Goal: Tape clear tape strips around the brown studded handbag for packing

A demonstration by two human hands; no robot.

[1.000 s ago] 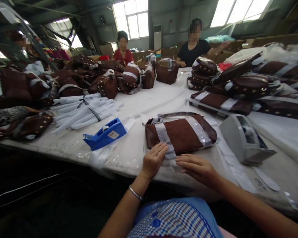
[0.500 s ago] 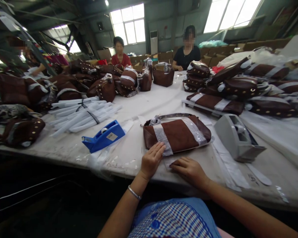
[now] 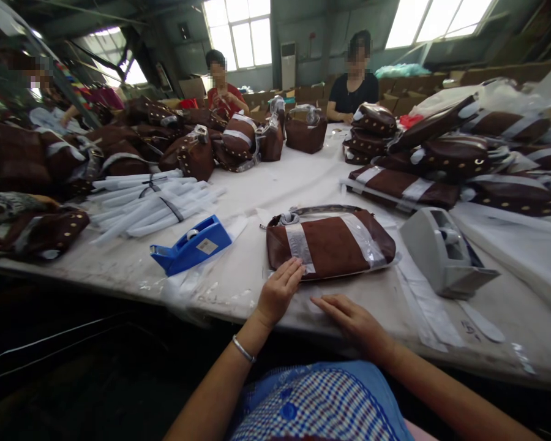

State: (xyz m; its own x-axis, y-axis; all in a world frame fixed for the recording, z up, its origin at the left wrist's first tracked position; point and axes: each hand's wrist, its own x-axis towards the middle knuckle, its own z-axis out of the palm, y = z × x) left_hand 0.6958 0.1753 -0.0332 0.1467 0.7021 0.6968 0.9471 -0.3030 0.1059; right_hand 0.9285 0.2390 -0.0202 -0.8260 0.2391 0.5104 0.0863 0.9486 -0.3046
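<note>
A brown handbag (image 3: pixel 330 248) lies in front of me with two pale wrapping strips around its body and a wrapped ring at its upper left corner. My left hand (image 3: pixel 279 289) is open, its fingers stretched out flat on the lower end of the left wrapping strip (image 3: pixel 297 242). Just below the bag's near edge, my right hand (image 3: pixel 351 317) hovers at or rests on the table, fingers extended and nothing seen in them. Whether it touches the tabletop I cannot tell.
A blue tape dispenser (image 3: pixel 195 246) stands left of the bag, a grey tape dispenser (image 3: pixel 441 254) right. White rolled strips (image 3: pixel 142 205) lie in a bundle farther left. Brown bags pile up at the back left and right (image 3: pixel 450 156). Two people sit across the table; another is far left.
My right hand's fingers have straightened from a more curled pose. My left hand stays on the strip, slightly lower on it. A co-worker in red has raised their hands.
</note>
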